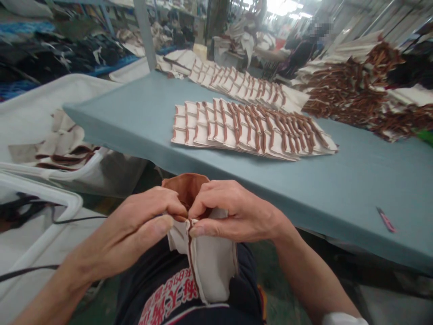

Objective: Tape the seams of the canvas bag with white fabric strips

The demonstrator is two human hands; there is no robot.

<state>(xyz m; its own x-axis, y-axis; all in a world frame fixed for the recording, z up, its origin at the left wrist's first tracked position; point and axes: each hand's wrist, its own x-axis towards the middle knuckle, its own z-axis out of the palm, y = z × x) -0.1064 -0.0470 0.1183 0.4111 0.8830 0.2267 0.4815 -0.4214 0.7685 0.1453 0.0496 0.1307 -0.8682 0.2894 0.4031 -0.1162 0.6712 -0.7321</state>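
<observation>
My left hand [135, 228] and my right hand [233, 210] meet over my lap, both pinching the top edge of a small cream fabric piece [211, 264] with brown trim and a brown lining showing above the fingers. The piece hangs down over my dark shirt. Both hands are closed on it, thumbs pressed against the seam.
A blue-grey table [338, 180] stands ahead with two fanned rows of finished cream-and-brown pieces [250, 128]. A heap of similar pieces [358, 90] lies at the back right. A small pink tool [385, 220] rests near the table's edge. White bins [40, 117] with scraps stand left. A person works far behind.
</observation>
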